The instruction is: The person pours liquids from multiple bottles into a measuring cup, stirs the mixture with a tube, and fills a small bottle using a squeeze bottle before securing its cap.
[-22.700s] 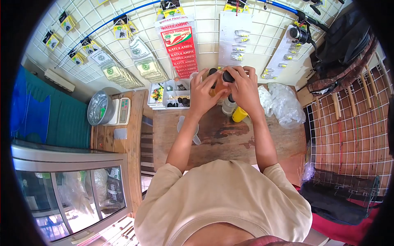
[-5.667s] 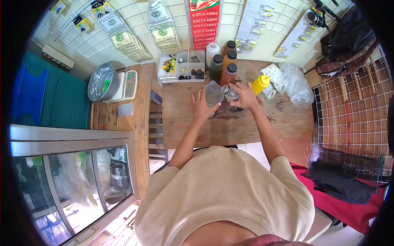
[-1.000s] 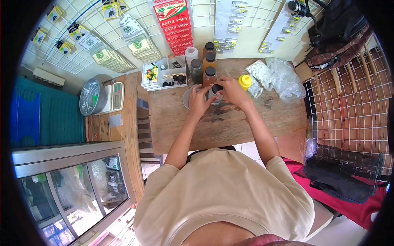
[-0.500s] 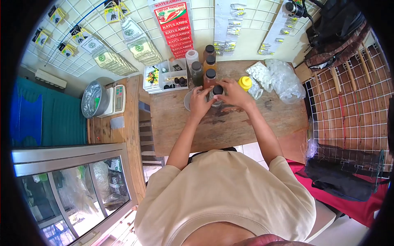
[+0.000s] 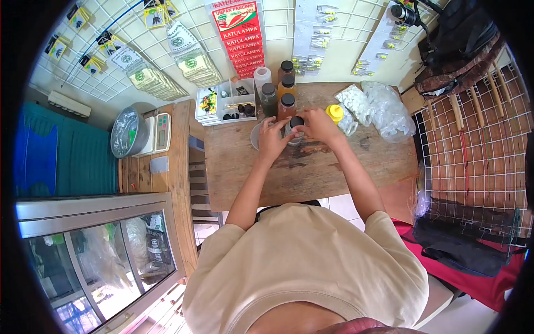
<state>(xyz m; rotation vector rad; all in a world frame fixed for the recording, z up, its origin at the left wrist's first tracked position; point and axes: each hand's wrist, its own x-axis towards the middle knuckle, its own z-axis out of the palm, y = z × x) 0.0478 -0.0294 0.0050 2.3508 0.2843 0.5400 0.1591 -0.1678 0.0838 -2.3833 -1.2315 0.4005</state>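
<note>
A small clear bottle with a black cap (image 5: 296, 121) stands on the wooden table between my hands. My left hand (image 5: 272, 140) grips its left side with bent fingers. From the right, my right hand (image 5: 321, 127) has its thumb and fingers closed at the cap. Just behind is a bottle of reddish-brown liquid (image 5: 287, 110), also black-capped. A pale round dish (image 5: 255, 137) is partly hidden by my left hand. Near my right hand sits a yellow-capped bottle (image 5: 334, 113).
Further back stand a dark green bottle (image 5: 269, 103), an amber bottle (image 5: 286, 86) and a white bottle (image 5: 261, 75). A white divided box (image 5: 242, 102) is at left, plastic bags (image 5: 391, 114) at right. A scale (image 5: 161, 133) and metal bowl (image 5: 127, 133) occupy the side table.
My fingers have shifted slightly around the cap and the small bottle. The bottle remains in about the same place, and the view has moved a little.
</note>
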